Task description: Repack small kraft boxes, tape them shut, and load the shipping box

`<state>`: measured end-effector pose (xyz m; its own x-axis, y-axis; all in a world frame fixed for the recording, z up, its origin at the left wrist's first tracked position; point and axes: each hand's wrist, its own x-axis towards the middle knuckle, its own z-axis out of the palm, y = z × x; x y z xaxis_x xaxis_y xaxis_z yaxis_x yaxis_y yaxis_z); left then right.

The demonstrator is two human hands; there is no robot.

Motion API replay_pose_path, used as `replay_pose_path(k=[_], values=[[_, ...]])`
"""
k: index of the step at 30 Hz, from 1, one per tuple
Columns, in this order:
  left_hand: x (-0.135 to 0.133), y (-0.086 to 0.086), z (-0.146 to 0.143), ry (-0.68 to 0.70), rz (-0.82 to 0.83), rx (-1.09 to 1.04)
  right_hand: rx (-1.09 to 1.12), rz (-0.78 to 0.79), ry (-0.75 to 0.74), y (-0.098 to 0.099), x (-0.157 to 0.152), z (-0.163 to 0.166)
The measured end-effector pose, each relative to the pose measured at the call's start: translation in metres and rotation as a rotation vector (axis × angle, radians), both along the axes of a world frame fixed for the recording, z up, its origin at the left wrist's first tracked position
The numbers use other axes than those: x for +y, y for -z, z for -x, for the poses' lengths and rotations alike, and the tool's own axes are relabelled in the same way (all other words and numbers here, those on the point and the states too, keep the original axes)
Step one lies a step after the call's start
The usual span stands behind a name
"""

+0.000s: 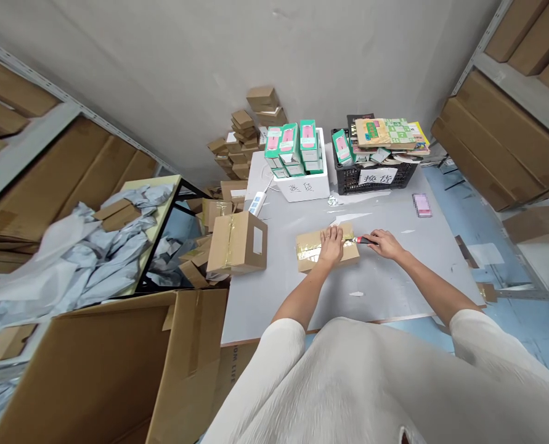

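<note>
A small cardboard box (307,262) lies flat on the grey table (283,302), with shiny clear tape along its top. My left hand (332,245) rests on the box's top near its middle, fingers stretched over the tape and holding nothing. In my right hand (385,244) is a red and black utility knife (363,240), its handle wrapped by my fingers. The knife's front end points left and lies over the right part of the taped top, close to my left fingers. Whether the blade is in the cardboard I cannot tell.
A taped carton (239,243) stands at the table's left edge. At the back are a white foam bin (302,190) of green-pink boxes and a black crate (371,179) of books. A power strip (256,202) lies left; a large open carton (195,345) stands front left.
</note>
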<state>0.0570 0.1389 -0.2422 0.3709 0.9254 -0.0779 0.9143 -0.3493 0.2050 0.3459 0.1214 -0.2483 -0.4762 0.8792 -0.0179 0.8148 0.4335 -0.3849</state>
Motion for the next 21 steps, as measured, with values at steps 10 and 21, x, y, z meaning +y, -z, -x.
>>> replay_pose_path(k=[10, 21], values=[[-0.001, 0.002, -0.001, -0.028, 0.009, -0.010, -0.004, 0.028, 0.043, -0.006, 0.000, -0.001], [-0.003, -0.002, -0.002, -0.040, 0.004, -0.016, 0.021, 0.000, 0.062, -0.005, -0.003, -0.009]])
